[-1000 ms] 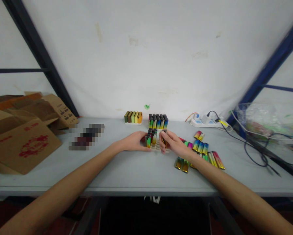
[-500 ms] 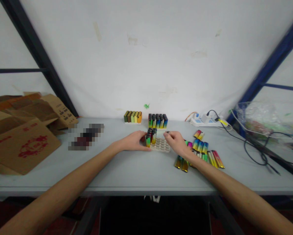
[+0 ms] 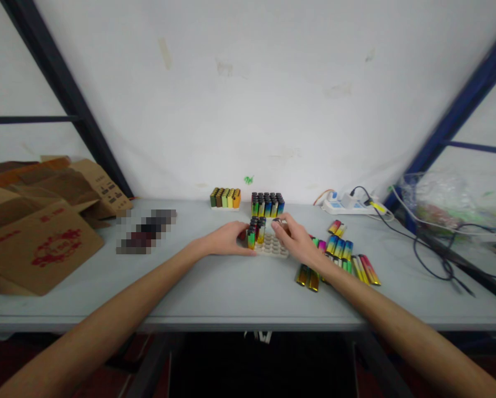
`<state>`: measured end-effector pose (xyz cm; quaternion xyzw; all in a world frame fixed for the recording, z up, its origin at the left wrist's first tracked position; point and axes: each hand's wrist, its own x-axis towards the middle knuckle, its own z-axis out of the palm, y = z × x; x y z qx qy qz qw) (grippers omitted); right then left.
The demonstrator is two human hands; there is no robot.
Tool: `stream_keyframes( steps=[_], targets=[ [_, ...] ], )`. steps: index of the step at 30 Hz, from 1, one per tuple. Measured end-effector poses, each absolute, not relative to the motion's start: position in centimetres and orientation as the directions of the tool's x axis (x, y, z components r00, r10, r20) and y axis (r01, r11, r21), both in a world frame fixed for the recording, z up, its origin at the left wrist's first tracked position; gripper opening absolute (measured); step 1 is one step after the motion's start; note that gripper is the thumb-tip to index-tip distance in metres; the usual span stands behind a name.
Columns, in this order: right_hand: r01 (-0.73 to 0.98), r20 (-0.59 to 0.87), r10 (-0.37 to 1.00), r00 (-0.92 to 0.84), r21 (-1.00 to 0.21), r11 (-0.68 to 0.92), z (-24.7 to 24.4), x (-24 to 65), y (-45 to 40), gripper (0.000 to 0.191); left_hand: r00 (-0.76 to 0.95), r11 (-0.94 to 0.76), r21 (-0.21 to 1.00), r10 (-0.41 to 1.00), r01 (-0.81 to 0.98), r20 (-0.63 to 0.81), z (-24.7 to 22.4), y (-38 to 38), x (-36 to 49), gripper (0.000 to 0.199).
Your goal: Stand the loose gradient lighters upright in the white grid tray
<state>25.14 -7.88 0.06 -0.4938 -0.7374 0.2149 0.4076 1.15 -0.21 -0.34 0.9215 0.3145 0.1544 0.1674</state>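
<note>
A white tray with round holes (image 3: pixel 272 250) lies on the grey table, several upright lighters (image 3: pixel 251 236) with black tops filling its left side. My left hand (image 3: pixel 226 239) rests at the tray's left end, thumb and fingers wrapped round that end and its lighters. Over the tray's right part, my right hand (image 3: pixel 294 236) pinches a lighter (image 3: pixel 276 220), of which mostly the dark top shows. Loose coloured lighters (image 3: pixel 339 249) lie in rows to the right, partly hidden by my right wrist.
Behind stand a block of blue and yellow lighters (image 3: pixel 267 205) and a yellow-green block (image 3: pixel 225 198). Cardboard boxes (image 3: pixel 61 243) and a blurred dark item (image 3: pixel 148 231) are at left. A power strip (image 3: pixel 343 206), cables (image 3: pixel 430 265) and a plastic bag (image 3: pixel 442 193) are at right.
My right hand has moved slightly left and up over the tray, with the lighter in its fingers. My left hand has stayed in place.
</note>
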Motion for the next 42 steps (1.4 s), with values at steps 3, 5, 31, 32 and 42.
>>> stream_keyframes(
  steps=[3,5,31,32,42],
  targets=[
    [0.545,0.431,0.87,-0.238,-0.682,0.487,0.3,25.3,-7.9,0.032,0.747,-0.745,0.395,0.638,0.537,0.187,-0.4,-0.2,1.1,0.066],
    [0.58,0.505,0.816,-0.281,-0.588,0.564,0.5,25.4,-7.9,0.034,0.746,-0.745,0.394,0.638,0.538,0.19,-0.5,-0.2,1.1,0.065],
    [0.763,0.451,0.793,-0.41,-0.306,0.569,-0.3,24.7,-7.0,0.03,0.75,-0.744,0.39,0.638,0.543,0.173,-0.3,-0.2,1.1,0.063],
    [0.77,0.446,0.795,-0.411,-0.298,0.565,-0.3,24.7,-7.0,0.029,0.75,-0.745,0.388,0.638,0.544,0.175,-0.4,-0.1,1.1,0.064],
    [0.839,0.31,0.833,-0.458,-0.157,0.52,-0.6,23.9,-7.2,0.027,0.745,-0.75,0.386,0.637,0.537,0.199,-0.1,-0.4,1.3,0.062]
  ],
)
